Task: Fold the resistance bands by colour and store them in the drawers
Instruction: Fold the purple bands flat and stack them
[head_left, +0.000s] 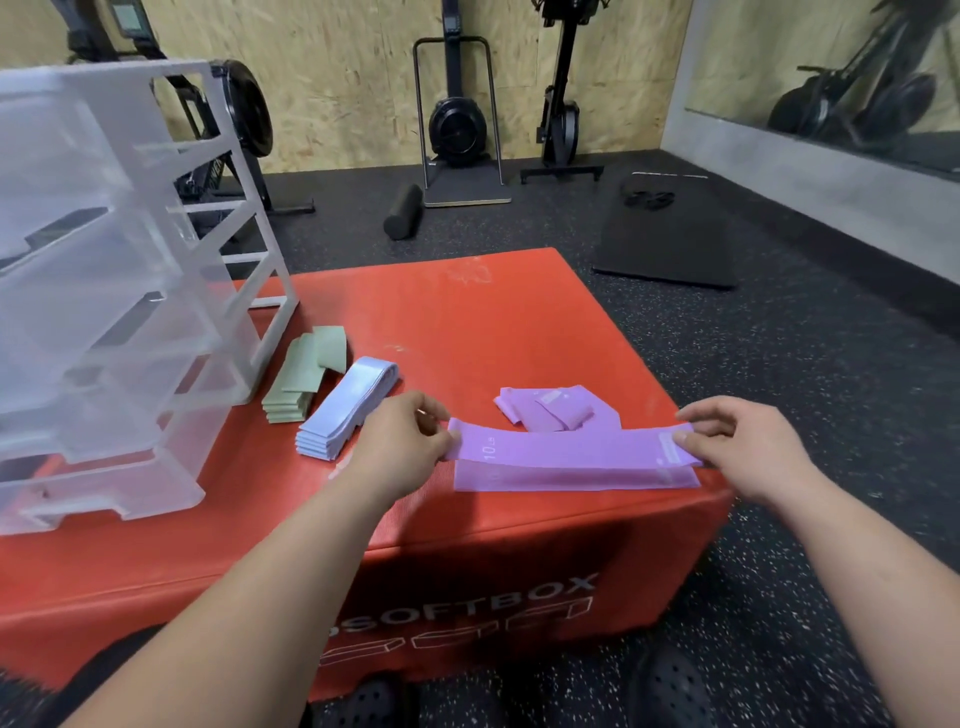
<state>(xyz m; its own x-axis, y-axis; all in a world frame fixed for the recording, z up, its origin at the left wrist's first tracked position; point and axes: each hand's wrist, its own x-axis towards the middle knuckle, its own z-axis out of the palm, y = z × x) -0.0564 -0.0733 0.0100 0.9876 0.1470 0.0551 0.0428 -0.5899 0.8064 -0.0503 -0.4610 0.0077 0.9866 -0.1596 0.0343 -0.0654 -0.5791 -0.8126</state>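
Here, near the front right corner of the red soft box (467, 322), the left hand (402, 441) and right hand (737, 447) each pinch one end of a purple band (571, 449) held flat just above another purple band (571, 478) lying along the front edge.

Both forearms are bare from the elbow down, no sleeve showing on either. The left hand (400, 441) and right hand (737, 447) wear no gloves, rings, watch or wristband. Fingernails are short and unpainted. At the bottom edge, two dark clogs with round holes in the uppers, the left shoe (363, 701) and right shoe (670, 686)
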